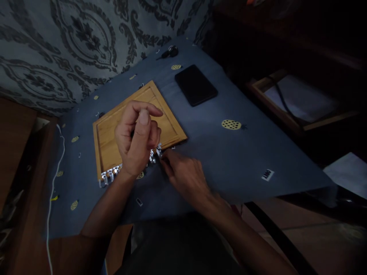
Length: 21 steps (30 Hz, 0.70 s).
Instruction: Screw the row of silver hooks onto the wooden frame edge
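Note:
A wooden framed panel lies on the blue cloth, with a row of small shiny metal hooks along its near edge. Above the panel, my left hand is closed, its fingers curled and its thumb pointing up beside the bent index finger. A dark spot shows inside that hand, but what it holds, if anything, is hidden. My right hand is at the panel's near edge, thumb and fingers pinched together right beside the rightmost hook. Whatever lies between those fingertips is too small to make out.
Beyond the panel's right side lies a black tablet or phone. A small dark object sits at the far end of the pineapple-print cloth. A white cable hangs along the left edge; a patterned curtain borders the back.

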Each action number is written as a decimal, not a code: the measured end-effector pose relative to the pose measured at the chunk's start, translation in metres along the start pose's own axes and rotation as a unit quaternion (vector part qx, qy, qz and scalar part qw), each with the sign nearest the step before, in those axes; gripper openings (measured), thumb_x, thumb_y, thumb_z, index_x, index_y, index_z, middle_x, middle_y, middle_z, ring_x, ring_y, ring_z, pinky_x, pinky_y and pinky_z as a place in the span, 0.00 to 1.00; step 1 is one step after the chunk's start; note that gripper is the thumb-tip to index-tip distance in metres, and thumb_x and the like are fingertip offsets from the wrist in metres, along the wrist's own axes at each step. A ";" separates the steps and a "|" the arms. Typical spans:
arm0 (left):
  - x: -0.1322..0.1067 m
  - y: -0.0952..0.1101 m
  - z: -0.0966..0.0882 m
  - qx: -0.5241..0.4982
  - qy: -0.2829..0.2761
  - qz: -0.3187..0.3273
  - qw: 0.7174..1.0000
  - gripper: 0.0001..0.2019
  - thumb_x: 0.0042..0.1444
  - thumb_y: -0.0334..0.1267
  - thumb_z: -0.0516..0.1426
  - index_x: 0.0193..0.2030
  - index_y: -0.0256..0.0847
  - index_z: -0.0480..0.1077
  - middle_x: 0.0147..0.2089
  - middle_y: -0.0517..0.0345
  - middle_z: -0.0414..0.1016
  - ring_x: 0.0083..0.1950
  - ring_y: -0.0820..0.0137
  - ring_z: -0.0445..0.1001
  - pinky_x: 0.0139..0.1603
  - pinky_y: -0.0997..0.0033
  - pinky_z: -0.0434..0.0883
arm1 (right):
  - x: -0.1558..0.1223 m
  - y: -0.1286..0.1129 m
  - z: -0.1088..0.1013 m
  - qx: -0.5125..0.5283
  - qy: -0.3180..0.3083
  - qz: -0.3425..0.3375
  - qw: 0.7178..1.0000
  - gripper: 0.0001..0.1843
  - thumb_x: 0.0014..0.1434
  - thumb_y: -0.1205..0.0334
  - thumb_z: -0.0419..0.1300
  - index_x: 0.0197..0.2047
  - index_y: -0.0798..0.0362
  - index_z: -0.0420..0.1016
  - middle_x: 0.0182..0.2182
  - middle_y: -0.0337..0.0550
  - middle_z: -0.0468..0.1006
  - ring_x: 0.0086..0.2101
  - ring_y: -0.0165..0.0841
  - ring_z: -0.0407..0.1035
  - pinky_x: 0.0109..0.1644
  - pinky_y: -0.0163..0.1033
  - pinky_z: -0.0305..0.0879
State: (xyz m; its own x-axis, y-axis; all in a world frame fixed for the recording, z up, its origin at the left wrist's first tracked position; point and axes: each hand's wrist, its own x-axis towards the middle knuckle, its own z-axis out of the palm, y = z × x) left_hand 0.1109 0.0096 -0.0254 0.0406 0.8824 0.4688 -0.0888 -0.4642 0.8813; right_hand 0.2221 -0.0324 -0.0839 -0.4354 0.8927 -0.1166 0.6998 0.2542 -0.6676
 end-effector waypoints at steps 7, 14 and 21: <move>0.002 0.002 -0.004 -0.011 0.009 -0.048 0.999 0.14 0.63 0.48 0.65 0.34 0.41 0.73 0.15 0.75 0.42 0.12 0.82 0.47 0.13 0.80 0.51 | 0.001 -0.002 -0.002 -0.015 -0.020 0.018 1.000 0.13 0.74 0.62 0.52 0.54 0.48 0.76 0.45 0.45 0.86 0.40 0.39 0.81 0.35 0.38 0.58; 0.003 -0.002 -0.010 -0.031 -0.032 -0.053 0.998 0.15 0.64 0.49 0.63 0.36 0.39 0.72 0.16 0.75 0.41 0.12 0.83 0.47 0.13 0.81 0.50 | 0.001 -0.002 -0.001 -0.016 -0.017 0.016 1.000 0.13 0.73 0.62 0.53 0.54 0.49 0.76 0.44 0.47 0.86 0.40 0.38 0.81 0.35 0.37 0.60; 0.004 -0.001 -0.012 0.003 -0.057 -0.055 0.997 0.15 0.63 0.50 0.63 0.36 0.41 0.72 0.15 0.75 0.42 0.11 0.82 0.46 0.12 0.80 0.51 | 0.001 -0.001 0.000 -0.020 -0.005 0.009 1.000 0.13 0.73 0.62 0.53 0.53 0.50 0.77 0.42 0.47 0.86 0.38 0.37 0.80 0.34 0.37 0.58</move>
State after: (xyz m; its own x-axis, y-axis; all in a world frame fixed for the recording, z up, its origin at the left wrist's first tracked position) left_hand 0.0996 0.0145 -0.0249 0.1627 0.9134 0.3732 -0.0719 -0.3663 0.9277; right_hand 0.2212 -0.0321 -0.0828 -0.4281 0.8936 -0.1349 0.7294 0.2536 -0.6354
